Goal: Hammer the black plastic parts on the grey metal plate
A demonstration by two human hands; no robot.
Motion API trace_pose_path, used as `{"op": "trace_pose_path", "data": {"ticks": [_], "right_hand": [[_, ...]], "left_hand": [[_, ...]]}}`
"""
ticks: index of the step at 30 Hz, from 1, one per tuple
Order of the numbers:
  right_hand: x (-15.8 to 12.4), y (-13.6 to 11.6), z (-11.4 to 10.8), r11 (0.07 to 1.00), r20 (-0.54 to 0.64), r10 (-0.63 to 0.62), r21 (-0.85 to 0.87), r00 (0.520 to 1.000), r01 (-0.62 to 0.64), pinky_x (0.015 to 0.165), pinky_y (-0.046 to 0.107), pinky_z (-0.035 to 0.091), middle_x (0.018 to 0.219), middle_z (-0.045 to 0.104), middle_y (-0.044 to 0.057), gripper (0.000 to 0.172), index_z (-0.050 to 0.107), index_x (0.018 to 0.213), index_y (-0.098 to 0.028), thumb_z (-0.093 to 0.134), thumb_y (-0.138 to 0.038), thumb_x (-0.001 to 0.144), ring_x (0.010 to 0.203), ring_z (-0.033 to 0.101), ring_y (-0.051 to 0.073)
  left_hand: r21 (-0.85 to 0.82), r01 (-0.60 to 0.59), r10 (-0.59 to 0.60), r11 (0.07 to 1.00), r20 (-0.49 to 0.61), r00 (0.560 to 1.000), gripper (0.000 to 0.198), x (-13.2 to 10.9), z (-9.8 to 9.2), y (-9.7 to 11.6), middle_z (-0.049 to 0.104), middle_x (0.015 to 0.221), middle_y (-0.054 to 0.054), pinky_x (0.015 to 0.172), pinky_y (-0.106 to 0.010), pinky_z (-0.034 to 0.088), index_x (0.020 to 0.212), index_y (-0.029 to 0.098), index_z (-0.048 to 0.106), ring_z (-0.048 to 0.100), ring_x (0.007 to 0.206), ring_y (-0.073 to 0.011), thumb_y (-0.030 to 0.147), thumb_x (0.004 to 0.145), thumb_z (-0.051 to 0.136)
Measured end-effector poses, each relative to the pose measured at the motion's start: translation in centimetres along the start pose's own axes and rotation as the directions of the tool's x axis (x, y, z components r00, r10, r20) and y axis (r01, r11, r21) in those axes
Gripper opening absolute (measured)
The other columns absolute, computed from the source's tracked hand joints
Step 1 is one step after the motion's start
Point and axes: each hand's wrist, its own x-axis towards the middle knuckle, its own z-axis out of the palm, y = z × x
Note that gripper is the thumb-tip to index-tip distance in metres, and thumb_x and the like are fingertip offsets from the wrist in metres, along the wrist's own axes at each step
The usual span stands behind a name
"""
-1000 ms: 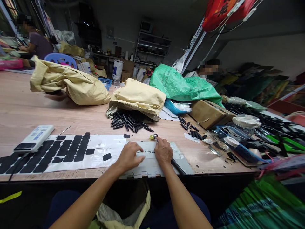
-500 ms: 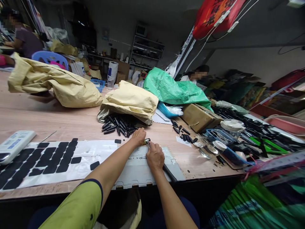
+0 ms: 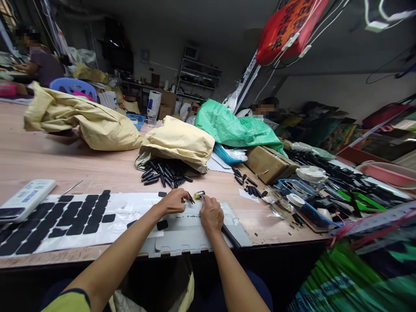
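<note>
My right hand [image 3: 212, 216] is wrapped around a small hammer [image 3: 231, 237]. Its black handle slants down to the right, and its head with a yellowish face sticks out past my fingers. Between the thumb and fingers of my left hand [image 3: 175, 201] is a small black part [image 3: 190, 198], just left of the hammer head and apart from it. Both hands are over a grey board [image 3: 185, 236] at the table's front edge. Beyond them, a pile of black tube-like parts [image 3: 164, 172] spills from the mouth of a tan bag [image 3: 180, 138].
On the left, a white sheet [image 3: 125, 203] carries rows of black rounded pieces, beside a white device [image 3: 29, 199]. At right are loose black parts [image 3: 255, 190], a cardboard box [image 3: 271, 164] and a blue basket [image 3: 315, 212]. A green sack [image 3: 237, 125] lies behind.
My left hand has drawn back from beside the pile, toward the left and nearer to me, and the black part now shows in its fingers. My right hand stays with the hammer.
</note>
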Motion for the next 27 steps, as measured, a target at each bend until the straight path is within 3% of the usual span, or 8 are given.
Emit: {"op": "trace_pose_path", "data": {"ticks": [3, 6, 9, 12, 15, 18, 22, 27], "right_hand": [[-0.1, 0.0, -0.1, 1.0, -0.003, 0.0, -0.004, 1.0, 0.0, 0.072, 0.03, 0.035, 0.099, 0.063, 0.006, 0.03, 0.064, 0.117, -0.022, 0.051, -0.017, 0.09, 0.09, 0.054, 0.02], [-0.1, -0.1, -0.2, 1.0, 0.001, -0.003, 0.003, 1.0, 0.003, 0.072, 0.03, 0.035, 0.098, 0.063, 0.006, 0.029, 0.064, 0.117, -0.022, 0.051, -0.017, 0.091, 0.09, 0.054, 0.02], [-0.1, -0.1, -0.3, 1.0, 0.016, -0.001, 0.004, 1.0, 0.001, 0.072, 0.029, 0.035, 0.098, 0.063, 0.006, 0.029, 0.064, 0.116, -0.022, 0.05, -0.017, 0.091, 0.09, 0.054, 0.02], [0.0, -0.1, -0.2, 1.0, 0.014, 0.003, 0.006, 1.0, -0.003, 0.072, 0.029, 0.034, 0.098, 0.064, 0.006, 0.029, 0.065, 0.116, -0.022, 0.05, -0.017, 0.092, 0.09, 0.054, 0.02], [0.0, 0.0, -0.2, 1.0, 0.0, 0.003, 0.01, 1.0, -0.003, 0.072, 0.029, 0.034, 0.098, 0.064, 0.006, 0.029, 0.065, 0.116, -0.022, 0.05, -0.017, 0.092, 0.09, 0.054, 0.019], [-0.1, 0.0, -0.1, 1.0, -0.004, 0.001, 0.018, 1.0, -0.001, 0.072, 0.029, 0.034, 0.099, 0.064, 0.006, 0.029, 0.065, 0.116, -0.021, 0.05, -0.016, 0.091, 0.09, 0.054, 0.019], [-0.1, -0.1, -0.1, 1.0, 0.002, 0.006, 0.018, 1.0, -0.006, 0.071, 0.029, 0.033, 0.099, 0.064, 0.006, 0.03, 0.065, 0.117, -0.022, 0.049, -0.017, 0.092, 0.09, 0.054, 0.02], [0.2, -0.1, -0.7, 0.999, 0.047, 0.018, 0.041, 0.999, -0.02, 0.072, 0.029, 0.035, 0.1, 0.064, 0.006, 0.031, 0.065, 0.116, -0.022, 0.049, -0.016, 0.091, 0.09, 0.054, 0.02]], "left_hand": [[-0.002, 0.172, -0.172, 0.985, -0.078, 0.982, 0.026, -0.6, 0.5, 0.7, 0.068, 0.086, -0.003, 0.073, -0.027, 0.049, 0.087, 0.018, 0.069, 0.061, 0.082, -0.0194, 0.012, 0.066, 0.055], [0.001, 0.377, -0.37, 0.926, -0.188, 0.91, 0.018, 0.3, 1.5, 1.9, 0.07, 0.093, -0.007, 0.079, -0.029, 0.048, 0.088, 0.016, 0.067, 0.062, 0.09, -0.0211, 0.021, 0.077, 0.054], [0.044, 0.537, -0.516, 0.842, -0.224, 0.827, 0.034, 1.3, 2.6, 3.0, 0.069, 0.101, -0.013, 0.08, -0.034, 0.048, 0.096, 0.015, 0.063, 0.063, 0.096, -0.0264, 0.046, 0.083, 0.055], [0.113, 0.584, -0.552, 0.804, -0.225, 0.803, 0.047, 1.7, 3.3, 3.5, 0.068, 0.108, -0.016, 0.08, -0.036, 0.047, 0.11, 0.016, 0.056, 0.064, 0.099, -0.0305, 0.052, 0.081, 0.059], [0.143, 0.586, -0.552, 0.798, -0.216, 0.805, 0.031, 1.5, 3.0, 3.2, 0.068, 0.11, -0.014, 0.079, -0.036, 0.047, 0.112, 0.017, 0.056, 0.064, 0.099, -0.0291, 0.029, 0.083, 0.058], [0.133, 0.534, -0.514, 0.835, -0.159, 0.843, 0.03, 0.6, 2.0, 2.4, 0.069, 0.106, -0.011, 0.08, -0.034, 0.046, 0.108, 0.018, 0.061, 0.063, 0.1, -0.0269, 0.017, 0.078, 0.059], [0.11, 0.38, -0.375, 0.918, -0.066, 0.925, 0.022, -1.7, 0.8, 1.0, 0.071, 0.091, -0.006, 0.079, -0.031, 0.045, 0.094, 0.019, 0.071, 0.06, 0.097, -0.0249, 0.02, 0.072, 0.066], [0.074, 0.306, -0.294, 0.949, -0.135, 0.946, 0.023, -3.7, 1.3, -0.1, 0.068, 0.089, -0.004, 0.08, -0.033, 0.044, 0.094, 0.023, 0.076, 0.056, 0.094, -0.024, 0.03, 0.074, 0.067]]}}
